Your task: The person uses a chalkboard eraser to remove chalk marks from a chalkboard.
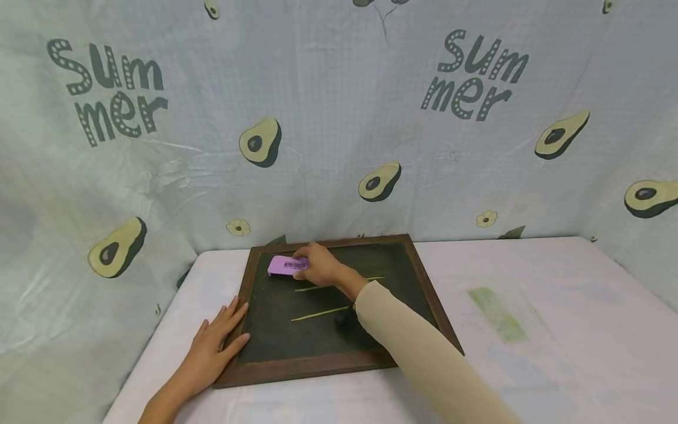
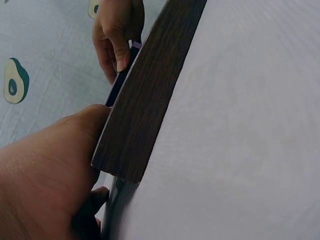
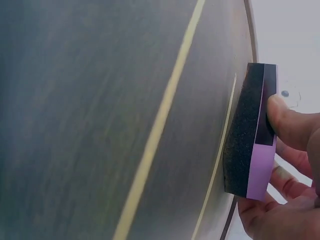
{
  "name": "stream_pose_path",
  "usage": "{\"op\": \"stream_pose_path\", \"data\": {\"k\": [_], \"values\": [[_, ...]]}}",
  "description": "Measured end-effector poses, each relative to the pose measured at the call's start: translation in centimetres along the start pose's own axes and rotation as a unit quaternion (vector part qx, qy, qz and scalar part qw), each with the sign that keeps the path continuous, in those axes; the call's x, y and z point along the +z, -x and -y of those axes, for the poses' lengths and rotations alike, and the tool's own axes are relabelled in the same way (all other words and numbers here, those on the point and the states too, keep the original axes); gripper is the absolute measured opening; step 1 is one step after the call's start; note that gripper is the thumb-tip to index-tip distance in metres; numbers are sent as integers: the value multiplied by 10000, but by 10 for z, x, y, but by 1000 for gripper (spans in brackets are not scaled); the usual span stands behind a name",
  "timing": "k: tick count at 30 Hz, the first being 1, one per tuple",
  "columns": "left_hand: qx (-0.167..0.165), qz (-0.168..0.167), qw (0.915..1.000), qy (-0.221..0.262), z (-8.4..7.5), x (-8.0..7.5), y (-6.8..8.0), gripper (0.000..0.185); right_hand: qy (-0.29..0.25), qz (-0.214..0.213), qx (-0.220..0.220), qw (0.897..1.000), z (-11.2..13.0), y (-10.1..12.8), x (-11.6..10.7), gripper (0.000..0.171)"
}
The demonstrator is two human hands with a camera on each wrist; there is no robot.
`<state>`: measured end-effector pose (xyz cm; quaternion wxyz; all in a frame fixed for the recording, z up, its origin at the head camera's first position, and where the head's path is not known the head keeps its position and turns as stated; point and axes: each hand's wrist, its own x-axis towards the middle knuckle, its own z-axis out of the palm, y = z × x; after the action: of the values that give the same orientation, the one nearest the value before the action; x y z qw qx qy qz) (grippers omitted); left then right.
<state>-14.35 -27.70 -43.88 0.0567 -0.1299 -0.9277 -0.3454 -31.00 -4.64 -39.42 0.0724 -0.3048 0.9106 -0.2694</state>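
A small chalkboard with a dark wooden frame [image 1: 424, 282] lies flat on the white table. Two yellow chalk lines [image 1: 318, 315] cross its dark face [image 3: 90, 120]. My right hand [image 1: 318, 265] grips a purple eraser [image 1: 283, 266] near the board's far left corner, its black felt side [image 3: 242, 130] down against the board. The thumb [image 3: 292, 125] pinches the eraser's purple back [image 3: 262, 165]. My left hand [image 1: 214, 341] lies with straight fingers on the board's left frame [image 2: 145, 100], at the near corner, steadying it.
A cloth printed with avocados and the word "Summer" [image 1: 113, 88] hangs behind and to both sides of the table. A green smear [image 1: 498, 312] marks the white tabletop [image 1: 556, 330] to the right of the board.
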Motion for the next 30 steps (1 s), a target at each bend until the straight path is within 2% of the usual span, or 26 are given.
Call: {"op": "stream_pose_path", "data": {"k": [6,10,15,20,23,25,30], "values": [[-77,58,9999,37,-2,6,1,61,149,-132,-26,9998,-15,9,-5,44],[-55,28,10000,0,-2,5,3,61,106,-267,-134,9995,-33,24,-25,43],[-2,-17,10000,-22,-3,1,2,61,196,-389,-70,9990,-62,56,-58,45],[-55,88,9999,-34,-4,2,1,62,125,-427,331,9985,-93,95,-79,47],[-84,106,9999,-60,-5,1,1,62,102,-377,450,9982,-105,112,-85,48],[-110,101,9998,-94,-5,0,1,62,157,-418,364,9983,-109,119,-87,48],[-216,160,9996,-115,-5,-1,1,64,205,-500,165,9984,-115,123,-89,47]]}}
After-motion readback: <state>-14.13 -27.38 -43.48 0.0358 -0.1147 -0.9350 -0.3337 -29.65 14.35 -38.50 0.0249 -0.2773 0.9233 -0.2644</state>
